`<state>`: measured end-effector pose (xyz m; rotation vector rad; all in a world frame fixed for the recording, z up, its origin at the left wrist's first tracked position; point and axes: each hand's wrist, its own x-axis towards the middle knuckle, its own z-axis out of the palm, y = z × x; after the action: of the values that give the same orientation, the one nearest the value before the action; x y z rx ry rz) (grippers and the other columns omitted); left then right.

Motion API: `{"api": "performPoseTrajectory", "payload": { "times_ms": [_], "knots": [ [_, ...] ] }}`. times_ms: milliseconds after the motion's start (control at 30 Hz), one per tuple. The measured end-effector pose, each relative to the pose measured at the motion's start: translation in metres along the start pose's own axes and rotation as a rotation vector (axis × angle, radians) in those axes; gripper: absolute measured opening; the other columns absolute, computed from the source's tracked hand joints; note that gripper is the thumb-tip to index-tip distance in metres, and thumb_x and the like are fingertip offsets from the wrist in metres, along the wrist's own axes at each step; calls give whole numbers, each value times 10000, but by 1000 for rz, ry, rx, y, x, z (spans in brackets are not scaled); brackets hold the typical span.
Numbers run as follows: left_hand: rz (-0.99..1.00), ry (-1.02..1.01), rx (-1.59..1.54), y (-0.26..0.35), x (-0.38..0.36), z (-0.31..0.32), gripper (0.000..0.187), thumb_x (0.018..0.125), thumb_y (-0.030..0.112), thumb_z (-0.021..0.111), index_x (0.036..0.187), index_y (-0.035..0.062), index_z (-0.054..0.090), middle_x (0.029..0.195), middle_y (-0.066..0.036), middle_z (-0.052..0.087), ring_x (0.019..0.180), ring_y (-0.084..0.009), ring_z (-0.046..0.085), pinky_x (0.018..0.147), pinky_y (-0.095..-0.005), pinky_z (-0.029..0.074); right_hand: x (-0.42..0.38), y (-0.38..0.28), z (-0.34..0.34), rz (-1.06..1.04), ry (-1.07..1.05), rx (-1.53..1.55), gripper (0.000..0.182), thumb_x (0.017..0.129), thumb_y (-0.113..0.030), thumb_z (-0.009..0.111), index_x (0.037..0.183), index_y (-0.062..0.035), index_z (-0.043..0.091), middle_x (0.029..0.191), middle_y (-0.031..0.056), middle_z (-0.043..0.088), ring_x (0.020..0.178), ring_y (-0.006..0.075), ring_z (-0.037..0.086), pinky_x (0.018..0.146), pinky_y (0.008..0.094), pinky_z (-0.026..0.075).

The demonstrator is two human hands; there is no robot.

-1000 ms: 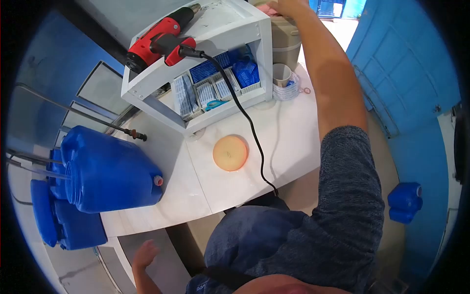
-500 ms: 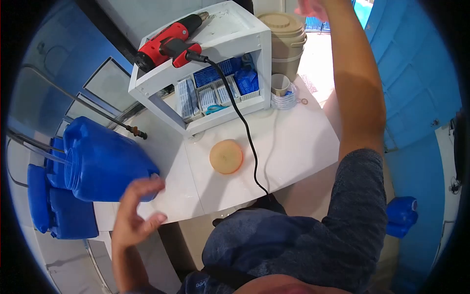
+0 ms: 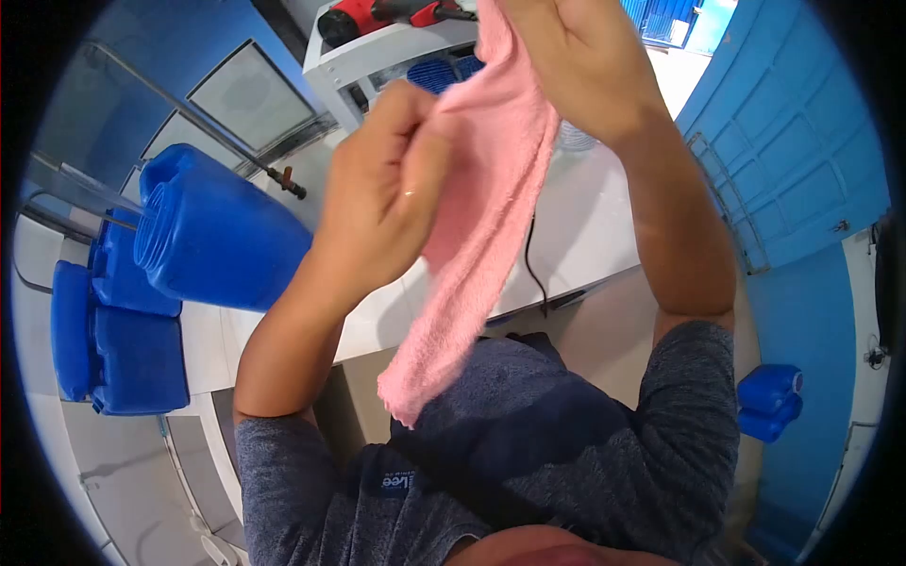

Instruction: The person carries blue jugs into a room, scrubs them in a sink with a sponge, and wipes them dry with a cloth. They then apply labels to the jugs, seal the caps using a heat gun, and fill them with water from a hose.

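Note:
A pink towelling cloth [image 3: 491,189] hangs in front of my chest, its lower end dangling over my shirt. My right hand [image 3: 585,66] grips it near the top, with the fingertips partly out of sight. On the cloth's left side, my left hand [image 3: 382,179] is closed on its edge, the fingers curled inward. Behind the cloth lies the white counter [image 3: 590,231], largely covered by my hands and the fabric.
A large blue jerrycan [image 3: 222,236] stands on the counter at left, with more blue cans [image 3: 137,354] beyond it. A metal pipe [image 3: 189,118] slants above. On the white shelf unit [image 3: 344,71] rests a red power tool [image 3: 349,21]. A black cable [image 3: 535,264] trails over the counter.
My right hand has come down from the upper right, bringing the pink cloth in front of me. My left hand has risen from the open air and closed on it. The round orange-rimmed disc is now hidden.

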<state>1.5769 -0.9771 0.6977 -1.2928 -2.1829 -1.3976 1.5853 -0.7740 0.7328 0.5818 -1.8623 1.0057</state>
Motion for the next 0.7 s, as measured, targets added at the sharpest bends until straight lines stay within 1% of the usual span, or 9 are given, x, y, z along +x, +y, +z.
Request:
{"api": "performPoseTrajectory", "payload": {
  "times_ms": [100, 133, 200, 233, 300, 400, 500, 633, 700],
  "knots": [
    [-86, 144, -66, 6, -29, -38, 166, 1037, 159, 532, 956, 15, 542, 740, -52, 552, 723, -90, 532, 633, -276, 455, -49, 24, 34, 181, -175, 407, 258, 953, -279, 688, 1069, -48, 677, 872, 76, 692, 728, 157, 629, 679, 292, 519],
    [-74, 164, 1, 7, -35, -53, 151, 1020, 147, 552, 976, 4, 528, 746, -83, 553, 680, -145, 561, 610, -297, 459, -57, 19, 27, 458, -622, 504, 269, 957, -293, 682, 1000, -29, 664, 865, 46, 673, 790, 147, 620, 738, 298, 516],
    [82, 180, 94, -4, -47, -73, 149, 1014, 147, 564, 982, 6, 528, 749, -98, 559, 646, -192, 570, 596, -312, 463, -55, -12, 31, 253, -1068, 256, 229, 965, -270, 665, 998, -43, 665, 909, 23, 680, 846, 165, 637, 788, 322, 514],
    [254, 161, 161, -12, -47, -83, 149, 1008, 148, 576, 988, 8, 529, 752, -113, 566, 612, -239, 578, 581, -327, 467, -48, -27, 54, 210, -1094, 280, 229, 965, -270, 665, 998, -43, 665, 909, 23, 680, 846, 165, 637, 788, 322, 514],
    [235, 181, 241, -10, -54, -105, 149, 994, 151, 597, 983, 15, 538, 776, -152, 575, 620, -335, 576, 591, -364, 479, -47, -72, 106, 171, -741, 78, 260, 958, -300, 654, 1017, -47, 675, 915, 57, 684, 867, 181, 646, 814, 327, 517],
    [-9, 138, 249, -28, -62, -131, 172, 963, 172, 629, 991, 15, 565, 875, -184, 605, 735, -356, 605, 671, -408, 501, -46, -121, 160, 160, -146, -253, 313, 947, -346, 637, 1045, -53, 689, 925, 108, 689, 899, 205, 659, 854, 333, 522],
    [77, 60, 512, -53, -92, -163, 151, 945, 113, 625, 1048, 6, 599, 1090, -156, 642, 1020, -265, 630, 848, -352, 502, -59, -80, 218, 284, -341, 107, 223, 912, -294, 639, 927, -74, 674, 853, 91, 684, 814, 191, 633, 776, 328, 513],
    [349, 485, 557, -90, -153, -237, 413, 863, 161, 712, 1219, 27, 550, 1289, -175, 592, 1170, -325, 565, 1026, -436, 424, -91, -11, 287, 546, -681, 855, 168, 841, -191, 643, 690, -117, 643, 710, 55, 674, 644, 164, 582, 622, 316, 495],
    [198, 678, 430, -125, -175, -271, 517, 971, 242, 599, 1388, -6, 419, 1456, -201, 479, 1297, -283, 517, 1090, -433, 373, -79, -15, 306, 437, -626, 673, 137, 842, -199, 638, 739, -109, 650, 758, 62, 675, 702, 169, 588, 665, 322, 495]
  ]
}}
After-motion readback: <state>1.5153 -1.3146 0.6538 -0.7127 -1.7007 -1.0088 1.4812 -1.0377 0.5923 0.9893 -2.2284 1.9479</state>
